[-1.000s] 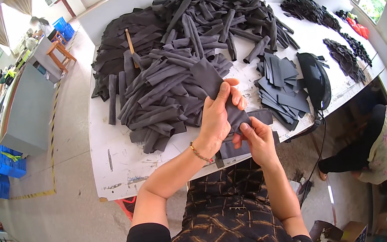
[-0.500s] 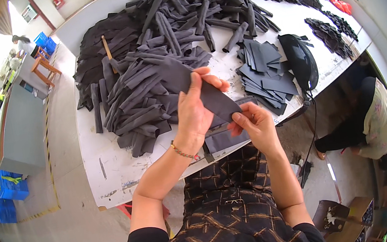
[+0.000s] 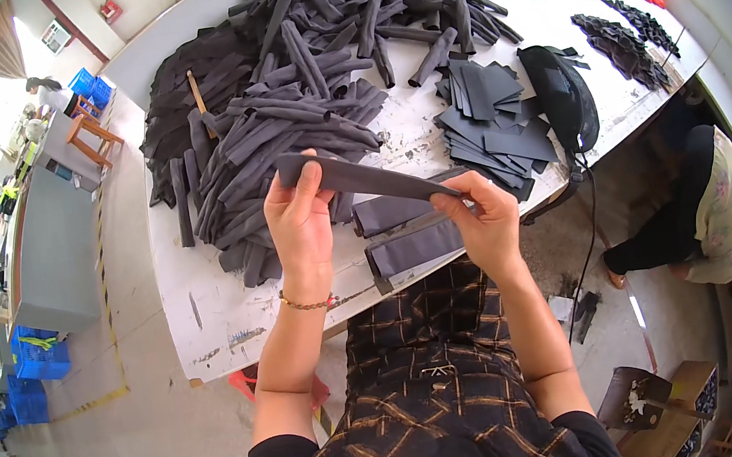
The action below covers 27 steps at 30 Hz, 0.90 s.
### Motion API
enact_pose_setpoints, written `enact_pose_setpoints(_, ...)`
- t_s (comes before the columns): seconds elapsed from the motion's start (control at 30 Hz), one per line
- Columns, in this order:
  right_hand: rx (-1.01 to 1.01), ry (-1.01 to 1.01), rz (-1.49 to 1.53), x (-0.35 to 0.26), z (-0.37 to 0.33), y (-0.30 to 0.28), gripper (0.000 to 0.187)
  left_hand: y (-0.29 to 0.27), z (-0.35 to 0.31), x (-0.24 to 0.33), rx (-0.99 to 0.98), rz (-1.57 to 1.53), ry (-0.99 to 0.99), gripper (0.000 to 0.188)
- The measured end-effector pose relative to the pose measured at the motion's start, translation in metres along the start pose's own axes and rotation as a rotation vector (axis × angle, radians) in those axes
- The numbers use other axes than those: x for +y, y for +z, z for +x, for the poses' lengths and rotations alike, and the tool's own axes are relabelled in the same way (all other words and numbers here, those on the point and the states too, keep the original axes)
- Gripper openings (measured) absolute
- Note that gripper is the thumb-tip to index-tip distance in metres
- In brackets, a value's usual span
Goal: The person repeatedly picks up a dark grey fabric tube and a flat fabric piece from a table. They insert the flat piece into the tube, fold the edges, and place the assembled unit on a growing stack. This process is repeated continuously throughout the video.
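Between my two hands a dark grey fabric strip (image 3: 377,178) is held stretched above the table's front part. My left hand (image 3: 300,215) pinches its left end between thumb and fingers. At the other end, my right hand (image 3: 483,216) grips the strip's tip. Below the strip, two flat dark fabric pieces (image 3: 416,247) lie near the table edge, partly hidden by my right hand. Just beyond my left hand rises a heap of rolled dark fabric tubes (image 3: 275,128). A wooden stick (image 3: 197,93) rests on the heap's left part.
Flat dark pieces (image 3: 492,120) are stacked on the white table (image 3: 210,323), beside a black mesh-covered object (image 3: 562,97) with a cord. More dark piles (image 3: 618,49) lie at far right. A person (image 3: 713,210) bends over beyond the table's right edge; another sits far left.
My left hand has moved left and nearer to me. The fabric, earlier spread broad and slanted between my hands, now shows as a narrow strip. The person at right has bent lower.
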State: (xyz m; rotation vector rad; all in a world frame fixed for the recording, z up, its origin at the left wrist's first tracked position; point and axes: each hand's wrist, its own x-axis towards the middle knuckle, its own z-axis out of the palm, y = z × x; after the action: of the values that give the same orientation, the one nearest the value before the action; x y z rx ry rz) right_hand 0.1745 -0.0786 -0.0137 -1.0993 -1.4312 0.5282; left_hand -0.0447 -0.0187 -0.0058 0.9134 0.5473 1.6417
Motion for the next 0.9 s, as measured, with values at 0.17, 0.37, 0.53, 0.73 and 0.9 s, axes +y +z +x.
enact_pose_setpoints(0.17,-0.06,0.142,0.249,-0.007,-0.004,-0.01,0.018,-0.006,-0.02,-0.009,-0.083,-0.089,0.058,0.014)
enact_pose_setpoints(0.37,0.016,0.142,0.223,0.005,-0.005,-0.014,0.009,-0.006,-0.024,-0.01,-0.029,-0.056,-0.007,0.015)
enact_pose_setpoints(0.53,0.047,0.226,0.151,0.007,0.008,-0.028,0.009,0.001,-0.025,-0.004,0.027,0.199,-0.069,0.016)
enact_pose_setpoints(0.73,-0.025,0.436,-0.103,0.038,0.02,-0.047,0.018,-0.014,-0.032,-0.032,0.01,0.923,0.031,0.013)
enact_pose_setpoints(0.9,-0.085,0.422,-0.335,0.081,0.021,-0.039,0.026,-0.026,-0.03,-0.047,-0.061,1.355,0.167,0.014)
